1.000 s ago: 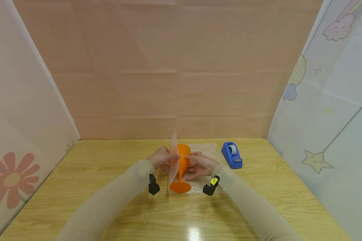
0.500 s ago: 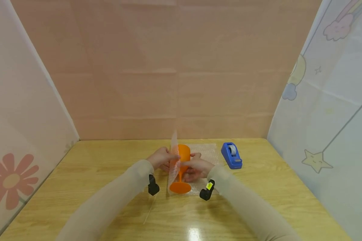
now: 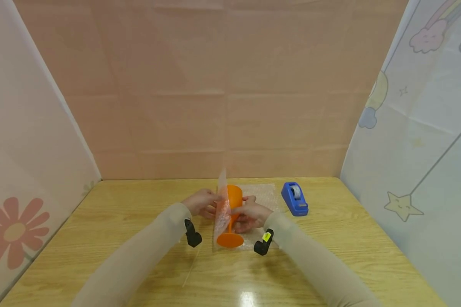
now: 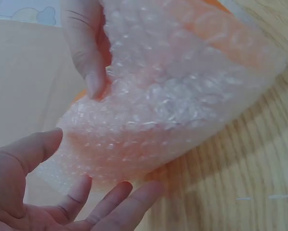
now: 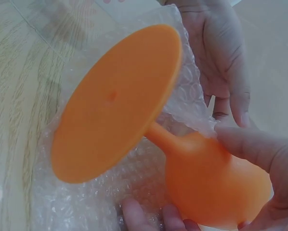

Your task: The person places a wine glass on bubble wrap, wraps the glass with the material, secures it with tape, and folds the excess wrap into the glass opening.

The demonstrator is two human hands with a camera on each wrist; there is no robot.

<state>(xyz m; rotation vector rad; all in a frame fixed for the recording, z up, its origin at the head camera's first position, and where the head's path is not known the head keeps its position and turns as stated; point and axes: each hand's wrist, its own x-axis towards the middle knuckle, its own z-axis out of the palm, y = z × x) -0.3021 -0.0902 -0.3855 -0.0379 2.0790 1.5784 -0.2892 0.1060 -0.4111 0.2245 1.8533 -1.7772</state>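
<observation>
An orange plastic goblet (image 3: 235, 195) lies on its side in the head view, its round foot (image 5: 117, 103) toward the person. Bubble wrap (image 4: 173, 101) is folded up over the goblet's left side, and more of the sheet lies under it. My right hand (image 3: 252, 214) grips the bowl; its thumb (image 5: 252, 144) presses the wrap's edge against the orange surface, while its fingers reach underneath. On the other side, my left hand (image 3: 201, 202) has its fingers spread and relaxed, fingertips (image 4: 146, 190) right at the outside of the wrap.
A blue tape dispenser (image 3: 295, 198) with a roll of clear tape stands to the right of the sheet. In front on the left, a thin pale strip (image 3: 191, 268) lies on the wooden table (image 3: 130, 238). Printed cloth walls surround the back and sides.
My right hand has shifted left, bringing its thumb onto the wrap's edge. The left hand has eased its hold on the wrap and drawn back slightly to the left.
</observation>
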